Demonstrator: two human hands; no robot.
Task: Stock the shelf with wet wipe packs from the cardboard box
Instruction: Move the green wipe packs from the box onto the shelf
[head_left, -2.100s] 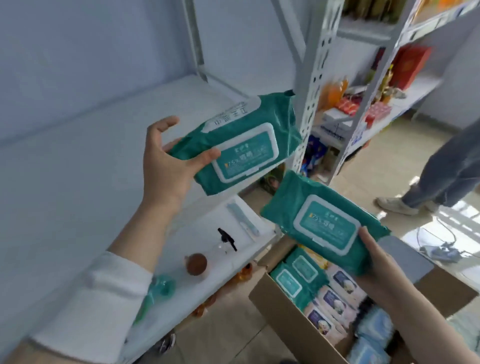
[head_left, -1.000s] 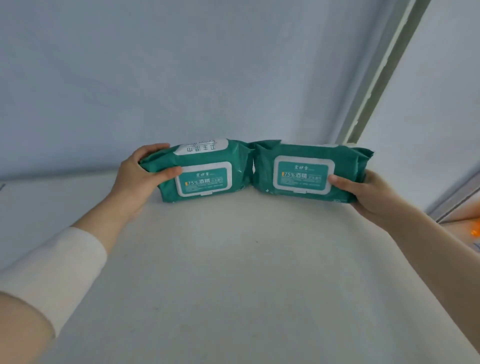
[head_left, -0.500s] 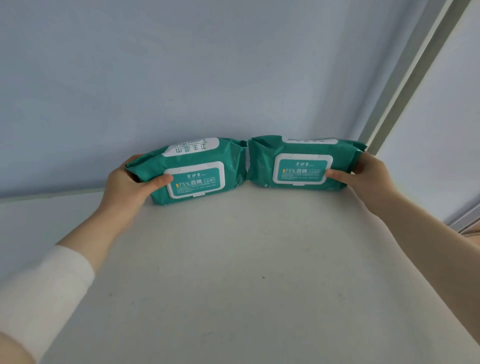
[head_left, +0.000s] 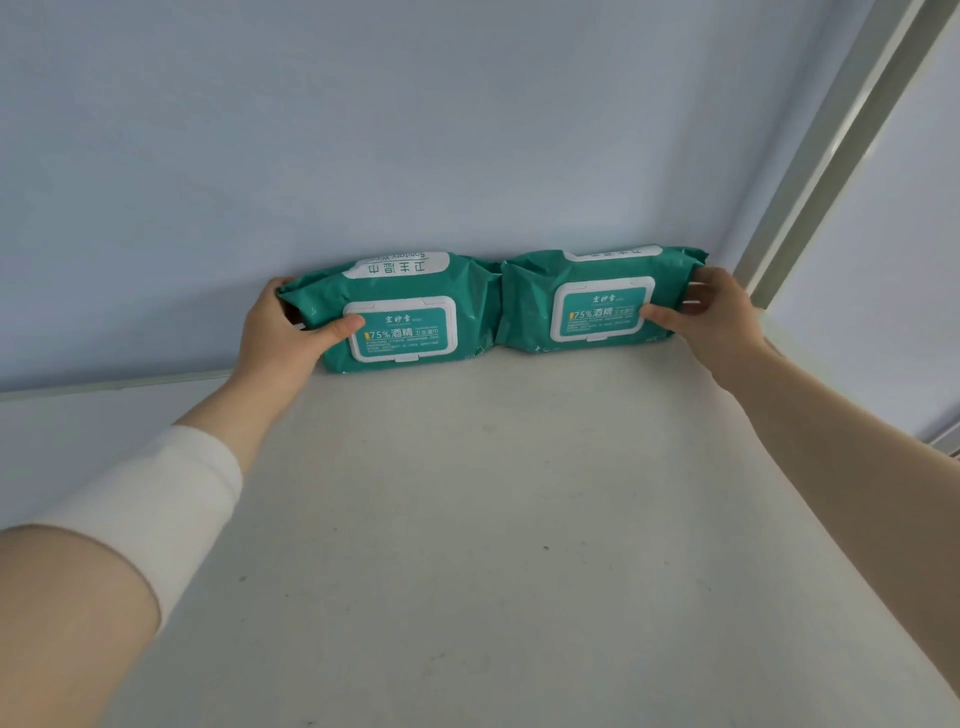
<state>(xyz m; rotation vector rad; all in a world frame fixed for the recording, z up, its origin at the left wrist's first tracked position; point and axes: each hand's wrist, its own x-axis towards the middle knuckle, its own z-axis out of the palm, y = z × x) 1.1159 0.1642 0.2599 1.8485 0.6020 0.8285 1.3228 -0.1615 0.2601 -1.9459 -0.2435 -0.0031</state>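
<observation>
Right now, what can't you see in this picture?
Head view:
- Cardboard box: outside the frame.
- Fingers of the left hand: mostly hidden behind the left teal plastic wipe pack.
- Small print on the right teal plastic wipe pack: too small to read.

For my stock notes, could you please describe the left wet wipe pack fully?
The left wet wipe pack is a teal, crinkled soft-plastic pouch with a white-framed flip lid in front and a white label on top. It stands on its long edge on the shelf by the wall, its right end meeting the right pack. The left hand grips its left end, thumb in front.
</observation>
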